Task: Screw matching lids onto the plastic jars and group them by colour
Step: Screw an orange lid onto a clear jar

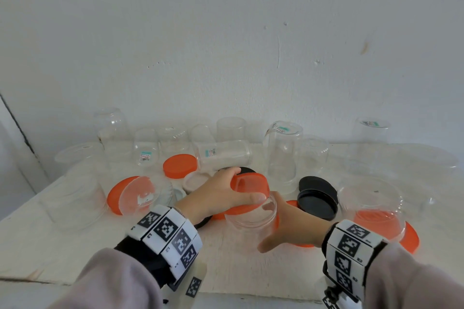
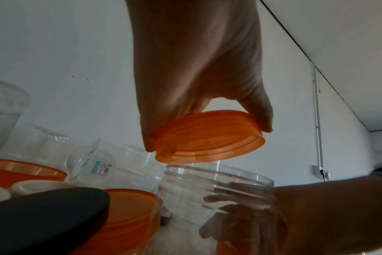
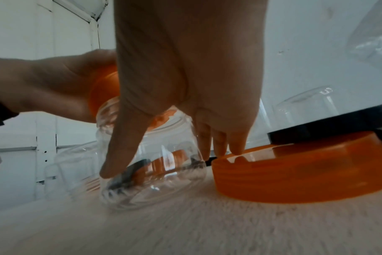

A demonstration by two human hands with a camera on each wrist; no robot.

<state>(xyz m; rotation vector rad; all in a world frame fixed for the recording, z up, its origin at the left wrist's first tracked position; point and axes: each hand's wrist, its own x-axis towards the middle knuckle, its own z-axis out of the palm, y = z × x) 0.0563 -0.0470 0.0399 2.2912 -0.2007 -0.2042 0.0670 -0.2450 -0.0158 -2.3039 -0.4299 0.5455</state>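
Note:
A small clear plastic jar stands upright on the white table, mouth up. My right hand grips its side, thumb in front and fingers behind. My left hand pinches an orange lid between thumb and fingers and holds it tilted just above the jar's rim. In the left wrist view the orange lid hangs a little over the open mouth of the jar, not seated on it.
Several clear jars stand or lie along the wall, most upside down, one tall jar. Loose orange lids and black lids lie around the hands. A lidded orange jar sits inverted at right. A large orange lid lies beside my right fingers.

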